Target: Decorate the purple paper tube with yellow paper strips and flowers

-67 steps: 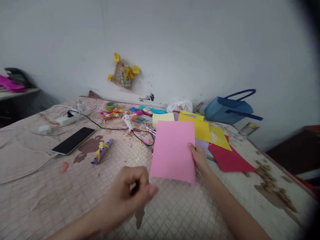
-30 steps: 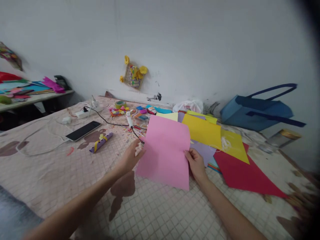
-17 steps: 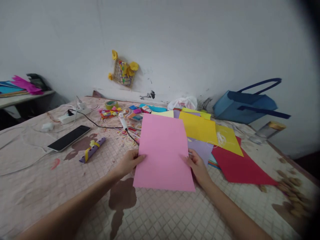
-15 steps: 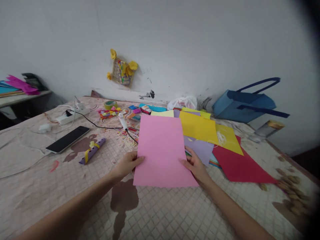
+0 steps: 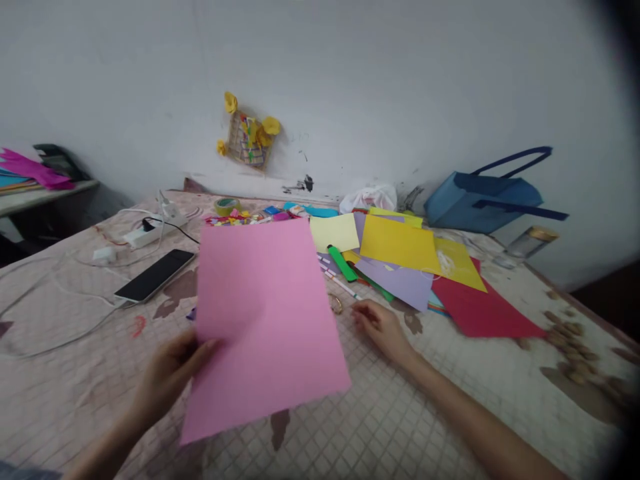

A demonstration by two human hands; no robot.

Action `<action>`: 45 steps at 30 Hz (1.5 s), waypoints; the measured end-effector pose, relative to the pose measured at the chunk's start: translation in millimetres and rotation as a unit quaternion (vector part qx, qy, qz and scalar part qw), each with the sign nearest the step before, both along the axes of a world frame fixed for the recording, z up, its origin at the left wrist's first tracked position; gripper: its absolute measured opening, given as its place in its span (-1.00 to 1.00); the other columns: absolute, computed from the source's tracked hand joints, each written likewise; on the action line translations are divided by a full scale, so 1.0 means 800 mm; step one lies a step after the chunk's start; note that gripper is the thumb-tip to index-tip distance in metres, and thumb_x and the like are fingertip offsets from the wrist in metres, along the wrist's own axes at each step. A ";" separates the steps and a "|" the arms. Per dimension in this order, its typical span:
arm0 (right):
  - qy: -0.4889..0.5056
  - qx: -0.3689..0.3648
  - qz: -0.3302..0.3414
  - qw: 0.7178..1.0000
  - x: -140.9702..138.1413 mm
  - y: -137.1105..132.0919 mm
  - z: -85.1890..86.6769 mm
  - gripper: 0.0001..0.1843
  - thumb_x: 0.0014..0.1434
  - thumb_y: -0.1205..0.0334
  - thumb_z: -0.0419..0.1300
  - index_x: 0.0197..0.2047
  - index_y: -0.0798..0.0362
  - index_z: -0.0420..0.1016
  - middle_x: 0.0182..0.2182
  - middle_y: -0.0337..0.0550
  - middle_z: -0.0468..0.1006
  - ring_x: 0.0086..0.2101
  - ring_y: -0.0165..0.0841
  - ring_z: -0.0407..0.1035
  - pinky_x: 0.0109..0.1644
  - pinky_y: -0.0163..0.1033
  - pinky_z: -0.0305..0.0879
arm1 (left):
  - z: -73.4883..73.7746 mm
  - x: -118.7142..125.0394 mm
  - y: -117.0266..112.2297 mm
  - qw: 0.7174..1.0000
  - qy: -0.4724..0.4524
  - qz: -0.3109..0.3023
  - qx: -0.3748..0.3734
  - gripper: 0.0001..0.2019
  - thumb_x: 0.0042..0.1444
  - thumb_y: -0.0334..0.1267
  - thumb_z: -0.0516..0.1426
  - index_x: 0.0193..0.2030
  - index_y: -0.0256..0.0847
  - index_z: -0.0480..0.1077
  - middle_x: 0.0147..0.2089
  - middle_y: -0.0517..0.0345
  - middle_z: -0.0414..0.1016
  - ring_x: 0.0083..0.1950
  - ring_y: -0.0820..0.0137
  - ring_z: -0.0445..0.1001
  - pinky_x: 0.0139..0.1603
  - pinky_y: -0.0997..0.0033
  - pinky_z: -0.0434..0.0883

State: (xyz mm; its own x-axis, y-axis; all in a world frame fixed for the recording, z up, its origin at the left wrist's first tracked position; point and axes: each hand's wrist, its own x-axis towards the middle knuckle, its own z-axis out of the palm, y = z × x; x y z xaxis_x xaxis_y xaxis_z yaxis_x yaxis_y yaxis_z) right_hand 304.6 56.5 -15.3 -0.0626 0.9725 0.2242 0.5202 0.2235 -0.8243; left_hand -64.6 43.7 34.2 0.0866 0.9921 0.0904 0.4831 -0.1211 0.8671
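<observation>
A plain pink sheet of paper (image 5: pixel 265 320) is held up, tilted, above the table. My left hand (image 5: pixel 173 367) grips its left edge, with the thumb on the front and the fingers behind. Away from the sheet, my right hand (image 5: pixel 377 327) is low over the tabletop, its fingers loosely bent and nothing seen in them. Close to those fingertips are a thin white pen-like stick (image 5: pixel 345 288) and a gold-coloured loop (image 5: pixel 336 305), partly behind the sheet. A green utility knife (image 5: pixel 342 263) is a little farther back.
Yellow paper (image 5: pixel 397 247), purple paper (image 5: pixel 400 281) and red paper (image 5: pixel 483 310) overlap at the right. A blue bag (image 5: pixel 475 203) and a jar (image 5: pixel 530 241) stand beyond. At the left are a phone (image 5: pixel 155 275) and a power strip (image 5: pixel 155 230) with cables.
My right hand has let go of the pink sheet. My left hand has carried the sheet left and nearer, uncovering the green knife and gold loop while covering the purple roll and glue gun.
</observation>
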 end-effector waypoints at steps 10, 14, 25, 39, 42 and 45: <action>-0.293 0.022 0.004 0.956 -0.076 0.065 0.006 -0.74 0.00 0.13 0.21 -0.25 0.05 0.31 -0.35 -0.12 0.44 -0.36 -0.32 0.29 -0.38 -0.31 0.08 | 0.009 -0.058 -0.012 0.999 0.023 0.029 -0.020 -0.68 -0.11 0.00 0.17 -0.31 -0.20 0.44 -0.41 0.15 0.49 -0.41 0.35 0.39 -0.49 0.48 0.34; -0.312 -0.016 -0.013 0.950 -0.066 0.061 0.013 -0.77 -0.02 0.20 0.19 -0.26 0.05 0.34 -0.57 -0.26 0.42 -0.57 -0.40 0.22 -0.51 -0.33 -0.07 | -0.010 -0.040 -0.014 0.996 -0.031 -0.069 -0.050 -0.68 -0.03 0.01 0.12 -0.39 -0.25 0.41 -0.48 0.16 0.42 -0.46 0.42 0.33 -0.53 0.53 0.28; -0.263 0.041 -0.151 0.952 0.023 -0.057 0.026 -0.72 0.08 0.20 0.10 -0.10 0.03 0.30 -0.25 -0.06 0.43 -0.33 -0.27 0.35 -0.33 -0.22 0.23 | -0.050 0.017 0.018 0.970 -0.085 -0.188 -0.128 -0.67 0.03 -0.01 0.06 -0.39 -0.30 0.32 -0.49 0.18 0.34 -0.50 0.47 0.26 -0.57 0.54 0.20; -0.250 0.116 0.065 0.959 -0.067 -0.115 -0.011 -0.55 0.13 0.36 0.06 0.10 -0.08 0.21 0.02 -0.01 0.29 0.04 -0.19 0.18 0.10 0.06 0.18 | -0.056 0.038 0.068 0.978 -0.019 -0.198 -0.065 -0.67 -0.01 -0.01 0.06 -0.51 -0.28 0.31 -0.59 0.23 0.27 -0.57 0.50 0.19 -0.61 0.54 0.10; -0.257 0.141 0.071 0.953 -0.065 -0.111 -0.016 -0.61 0.12 0.42 0.04 0.02 -0.06 0.29 -0.05 -0.03 0.37 -0.01 -0.18 0.24 0.06 0.08 0.21 | -0.056 0.037 0.075 0.971 -0.002 -0.233 -0.061 -0.67 0.01 -0.01 0.04 -0.46 -0.29 0.35 -0.53 0.19 0.34 -0.53 0.47 0.25 -0.57 0.53 0.15; -0.256 0.163 0.079 0.950 -0.065 -0.109 -0.018 -0.69 0.15 0.42 0.02 -0.07 -0.05 0.37 -0.12 -0.05 0.43 -0.07 -0.21 0.29 0.01 0.04 0.27 | -0.054 0.037 0.077 0.972 0.068 -0.222 -0.023 -0.68 0.02 -0.03 0.03 -0.46 -0.28 0.36 -0.55 0.20 0.32 -0.52 0.45 0.27 -0.54 0.50 0.17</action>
State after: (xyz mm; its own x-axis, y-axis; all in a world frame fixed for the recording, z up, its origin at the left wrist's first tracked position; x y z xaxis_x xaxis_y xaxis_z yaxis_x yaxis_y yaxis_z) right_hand 252.9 -30.9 -29.4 -0.3832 0.8267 0.4119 0.7733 0.5310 -0.3464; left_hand -34.7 105.1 -8.9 0.5150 0.8572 0.0043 0.5031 -0.3063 0.8082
